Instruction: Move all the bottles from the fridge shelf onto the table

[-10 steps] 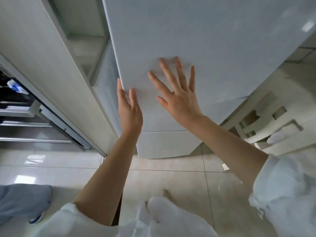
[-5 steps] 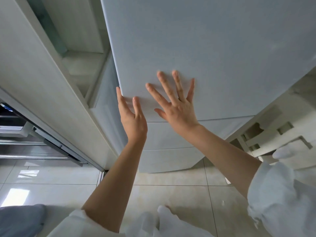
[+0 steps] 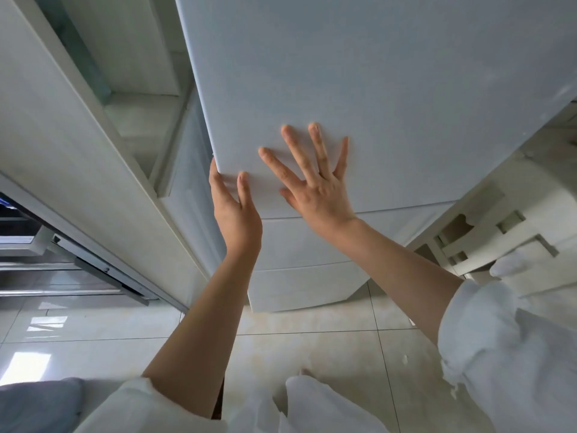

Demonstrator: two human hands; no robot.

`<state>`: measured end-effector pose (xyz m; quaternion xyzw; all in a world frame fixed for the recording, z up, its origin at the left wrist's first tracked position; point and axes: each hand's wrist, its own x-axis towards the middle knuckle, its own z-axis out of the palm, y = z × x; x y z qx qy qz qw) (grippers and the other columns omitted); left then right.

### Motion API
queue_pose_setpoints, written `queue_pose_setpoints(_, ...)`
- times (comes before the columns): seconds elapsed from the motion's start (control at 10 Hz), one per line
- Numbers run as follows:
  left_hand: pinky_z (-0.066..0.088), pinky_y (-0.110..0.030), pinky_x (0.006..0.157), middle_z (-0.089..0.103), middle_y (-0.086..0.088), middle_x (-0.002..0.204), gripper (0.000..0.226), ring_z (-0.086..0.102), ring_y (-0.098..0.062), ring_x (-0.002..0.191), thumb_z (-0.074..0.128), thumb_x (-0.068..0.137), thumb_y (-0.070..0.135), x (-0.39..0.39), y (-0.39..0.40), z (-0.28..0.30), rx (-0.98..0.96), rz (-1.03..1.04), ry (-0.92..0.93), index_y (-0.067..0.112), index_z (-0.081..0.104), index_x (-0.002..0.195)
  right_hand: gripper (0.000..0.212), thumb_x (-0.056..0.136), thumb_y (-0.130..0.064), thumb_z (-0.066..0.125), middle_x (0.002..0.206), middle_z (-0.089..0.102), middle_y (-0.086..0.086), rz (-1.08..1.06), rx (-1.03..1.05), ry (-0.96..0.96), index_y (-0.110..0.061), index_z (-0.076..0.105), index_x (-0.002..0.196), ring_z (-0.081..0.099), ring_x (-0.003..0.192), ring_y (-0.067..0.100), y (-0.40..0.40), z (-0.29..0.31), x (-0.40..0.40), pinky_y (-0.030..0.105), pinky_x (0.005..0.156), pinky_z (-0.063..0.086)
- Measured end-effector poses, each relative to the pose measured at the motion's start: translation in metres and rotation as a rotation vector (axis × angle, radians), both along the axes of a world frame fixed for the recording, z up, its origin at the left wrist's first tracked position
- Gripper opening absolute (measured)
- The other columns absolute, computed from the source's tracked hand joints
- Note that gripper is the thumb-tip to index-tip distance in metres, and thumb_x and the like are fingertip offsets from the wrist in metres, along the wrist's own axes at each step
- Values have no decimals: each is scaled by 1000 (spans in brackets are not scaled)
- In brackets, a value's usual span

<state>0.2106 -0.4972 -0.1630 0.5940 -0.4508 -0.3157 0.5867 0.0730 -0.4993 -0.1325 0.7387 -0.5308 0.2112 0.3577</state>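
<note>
No bottle shows in the head view, and neither do the fridge shelf or the table. The tall white fridge door [image 3: 390,89] fills the upper middle. My left hand [image 3: 232,210] grips the door's lower left edge: the thumb lies on the front face and the fingers curl around the side. Just to its right, my right hand [image 3: 318,189] lies flat on the door's front with its fingers spread and holds nothing. The fridge's inside is hidden behind the door.
Below the door sit two white drawer fronts [image 3: 299,242]. A pale cabinet panel [image 3: 62,145] stands close on the left, with dark metal rails [image 3: 46,260] beyond it. A white slatted chair [image 3: 487,232] is at the right. Beige floor tiles [image 3: 312,348] lie below.
The view has tilted upward, so both hands appear lower in the frame. They stay on the door, the left hand at its edge and the right hand flat.
</note>
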Motion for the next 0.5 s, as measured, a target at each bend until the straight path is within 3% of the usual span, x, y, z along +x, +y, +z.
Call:
queue_pose_setpoints(0.1, 43, -27, 99, 56, 4, 132, 47, 53, -10, 118, 45, 99, 37, 8, 2, 4, 40, -39, -45, 25, 36, 143, 81, 79, -23, 67, 158, 25, 5, -7, 89, 1, -35, 28, 149, 18, 145, 37, 10, 6, 3, 69, 110, 15)
queue_pose_setpoints(0.2, 35, -21, 100, 50, 7, 138, 48, 46, 1, 118, 47, 98, 26, 12, 14, 4, 81, -73, -91, 20, 35, 144, 81, 80, -17, 63, 159, 22, 7, 5, 194, -53, -25, 25, 151, 14, 147, 38, 29, 18, 8, 65, 113, 15)
queue_pose_setpoints(0.4, 34, -27, 107, 44, 2, 147, 52, 41, -15, 134, 47, 97, 19, 8, 56, 12, 168, -100, -170, 17, 31, 147, 62, 86, -11, 51, 153, 35, 8, 114, 270, -189, -16, 38, 146, 25, 145, 31, 82, 13, 7, 54, 115, 24)
queue_pose_setpoints(0.5, 29, -28, 111, 39, 1, 151, 52, 35, -15, 139, 47, 99, 23, -4, 79, 13, 219, -146, -158, 18, 31, 148, 57, 89, -14, 50, 150, 41, 9, 135, 295, -239, -11, 39, 145, 29, 143, 30, 107, 0, 2, 53, 115, 24)
